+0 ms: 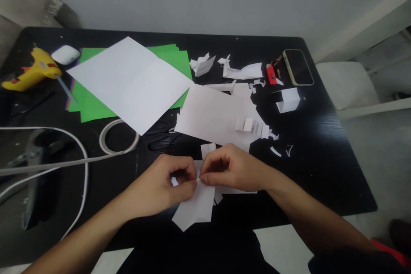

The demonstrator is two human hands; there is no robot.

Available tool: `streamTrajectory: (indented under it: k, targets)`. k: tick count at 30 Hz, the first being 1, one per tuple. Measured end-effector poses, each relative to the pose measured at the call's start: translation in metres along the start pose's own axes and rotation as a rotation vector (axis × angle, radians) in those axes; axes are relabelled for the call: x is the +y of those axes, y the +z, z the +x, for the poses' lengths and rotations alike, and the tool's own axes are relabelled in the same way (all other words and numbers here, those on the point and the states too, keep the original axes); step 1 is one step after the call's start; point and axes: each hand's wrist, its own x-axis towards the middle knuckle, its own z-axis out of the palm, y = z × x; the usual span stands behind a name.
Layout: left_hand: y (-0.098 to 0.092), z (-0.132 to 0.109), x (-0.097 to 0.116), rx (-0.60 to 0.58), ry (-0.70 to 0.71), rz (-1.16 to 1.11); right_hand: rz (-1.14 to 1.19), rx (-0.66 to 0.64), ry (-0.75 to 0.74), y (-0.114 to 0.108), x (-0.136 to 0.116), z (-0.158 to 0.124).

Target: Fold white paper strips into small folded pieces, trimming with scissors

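Note:
Close to the table's front edge, my left hand (171, 182) and my right hand (229, 167) meet over a folded piece of white paper (195, 209). Thumb and fingers of each hand pinch it at nearly the same spot, almost touching. The lower part of the paper spreads out beneath my left thumb. Other white paper pieces lie under and behind my hands, partly covered by them. Just beyond sits a larger white sheet (212, 113), with a small pleated paper strip (252, 127) on its right part.
A white sheet (131, 81) lies over green sheets (96, 113). At left are a yellow glue gun (35, 70), a white case (66, 55), a tape roll (102, 141) and cables. Black scissors (160, 139) are mid-table. Paper scraps (245, 70), a red lighter (270, 73) and a phone (298, 67) lie right.

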Motion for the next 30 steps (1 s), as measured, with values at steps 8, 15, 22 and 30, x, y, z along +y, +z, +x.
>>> streamTrajectory:
  k: [8, 15, 22, 30]
  targets:
    - [-0.001, 0.0, -0.004, 0.021, 0.069, 0.08, 0.007, 0.034, 0.003, 0.002, -0.001, 0.0]
    - [-0.001, 0.001, -0.004, 0.258, 0.137, 0.073, 0.095, 0.263, -0.149, 0.006, -0.004, 0.001]
    - [0.002, 0.001, -0.01, 0.388, 0.194, 0.107, 0.104, 0.348, -0.164, 0.007, -0.004, 0.0]
    - [0.003, 0.004, -0.01, 0.345, 0.227, 0.201, 0.073, 0.394, -0.13, 0.01, -0.002, 0.003]
